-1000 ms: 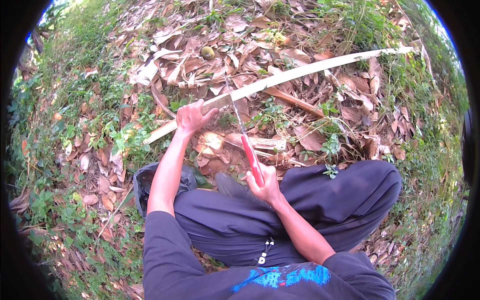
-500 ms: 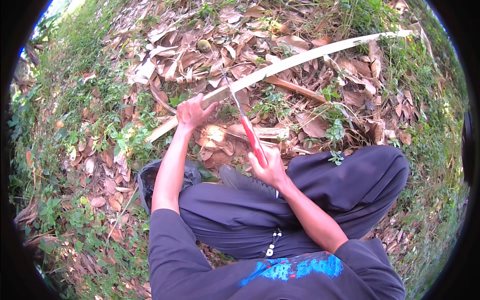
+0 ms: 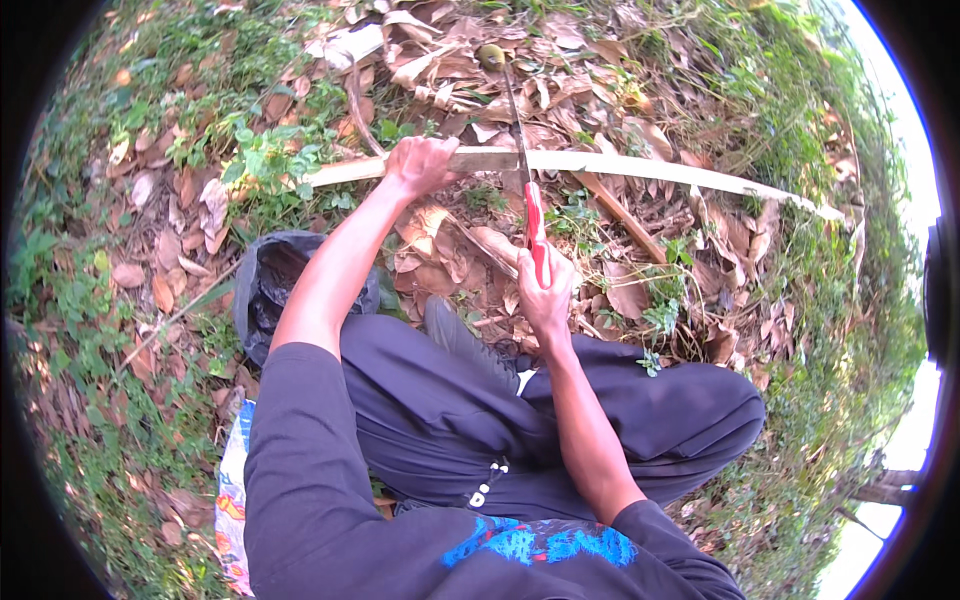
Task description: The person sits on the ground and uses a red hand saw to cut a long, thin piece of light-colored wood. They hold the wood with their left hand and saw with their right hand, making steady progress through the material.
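A long, pale wooden plank point(image 3: 640, 165) lies crosswise in front of me over the dry leaves. Near its left end, my left hand point(image 3: 422, 165) is closed over it. My right hand point(image 3: 546, 285) grips the red handle of a hand saw point(image 3: 534, 215). The thin blade points away from me and crosses the plank just right of my left hand. Whether its teeth sit in a cut I cannot tell.
A brown wooden stick point(image 3: 622, 217) rests beyond my right knee. An open dark bag point(image 3: 262, 290) stands by my left forearm, and a colourful printed bag point(image 3: 233, 500) lies at my left side. A round greenish-brown object point(image 3: 491, 57) is near the blade's far end.
My view has turned, so the plank now runs more level across it. The saw has slid forward, its handle closer to the plank. Both hands keep their holds.
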A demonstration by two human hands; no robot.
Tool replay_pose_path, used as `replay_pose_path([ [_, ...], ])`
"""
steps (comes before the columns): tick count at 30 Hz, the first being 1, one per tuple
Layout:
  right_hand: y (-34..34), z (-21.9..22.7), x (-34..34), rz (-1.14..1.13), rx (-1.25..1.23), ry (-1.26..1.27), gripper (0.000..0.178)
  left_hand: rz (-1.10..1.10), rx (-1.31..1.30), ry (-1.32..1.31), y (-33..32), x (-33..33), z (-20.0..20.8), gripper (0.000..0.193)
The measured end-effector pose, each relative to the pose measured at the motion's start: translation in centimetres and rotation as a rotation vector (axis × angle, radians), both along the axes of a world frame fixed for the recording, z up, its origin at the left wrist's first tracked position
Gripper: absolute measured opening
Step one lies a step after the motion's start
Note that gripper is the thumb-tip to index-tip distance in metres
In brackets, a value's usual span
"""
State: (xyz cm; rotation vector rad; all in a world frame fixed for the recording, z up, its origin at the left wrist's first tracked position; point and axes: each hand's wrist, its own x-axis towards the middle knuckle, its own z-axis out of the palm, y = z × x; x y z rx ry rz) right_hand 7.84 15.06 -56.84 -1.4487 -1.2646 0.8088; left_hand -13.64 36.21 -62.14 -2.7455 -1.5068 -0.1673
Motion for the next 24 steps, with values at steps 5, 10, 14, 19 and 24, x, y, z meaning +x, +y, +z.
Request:
replay_pose_path([
  [5, -2.6, -3.3, 0.7, -0.106, -0.044, 0.154, 0.009, -0.060, 0.088, 0.035, 0.2, 0.4, -0.2, 0.052],
  [10, -7.9, 1.2, -1.8, 0.003, -0.164, 0.137, 0.010, -0.034, 0.096, -0.028, 0.1, -1.0, -0.8, 0.056],
  [14, -7.8, 1.8, -1.6, 0.017, -0.114, 0.131, 0.014, -0.062, 0.102, -0.057, 0.4, -0.6, -0.4, 0.060],
  [19, -5.7, 2.2, -2.1, 0.028, -0.065, 0.136, 0.015, -0.043, 0.047, -0.089, 0.6, -0.4, 0.4, 0.062],
  [24, -6.6, 2.3, -2.9, -0.008, -0.099, 0.126, 0.008, -0.166, 0.171, -0.076, -0.7, -0.7, 1.0, 0.058],
])
